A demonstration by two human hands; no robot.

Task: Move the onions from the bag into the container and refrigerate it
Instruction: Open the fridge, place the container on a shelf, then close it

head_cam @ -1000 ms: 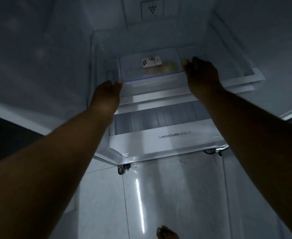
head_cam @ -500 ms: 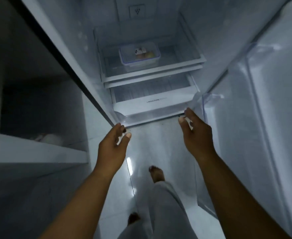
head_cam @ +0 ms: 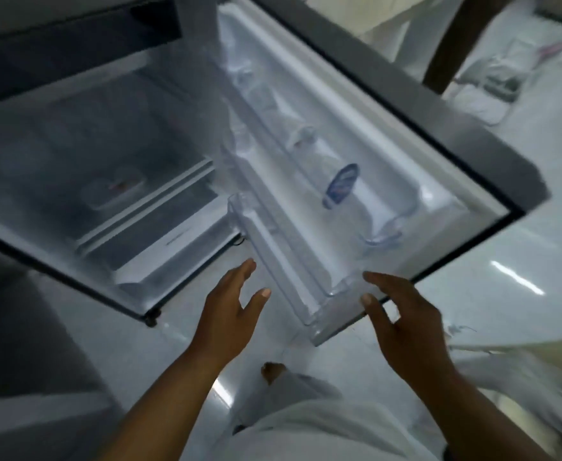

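Note:
The clear lidded container [head_cam: 115, 191] sits blurred on a lower shelf inside the open fridge [head_cam: 83, 154], left of centre; the onions in it cannot be made out. My left hand [head_cam: 231, 314] hovers open above the floor, in front of the fridge's bottom drawer, touching nothing. My right hand [head_cam: 402, 324] is open too, fingers spread, its fingertips at the lower corner of the open fridge door [head_cam: 356, 181]; whether it touches the door is unclear. No bag is in view.
The door swings out to the right, its clear bins holding a bottle with a blue label [head_cam: 341, 184]. A white drawer [head_cam: 160, 261] sits below the shelf. Glossy tiled floor [head_cam: 505, 247] lies underneath, with my bare foot [head_cam: 273, 371] and light trousers below my hands.
Both hands have let go of the container on the shelf and drawn back out of the fridge. The view has swung right, bringing the door into sight, with my right hand now at its lower corner.

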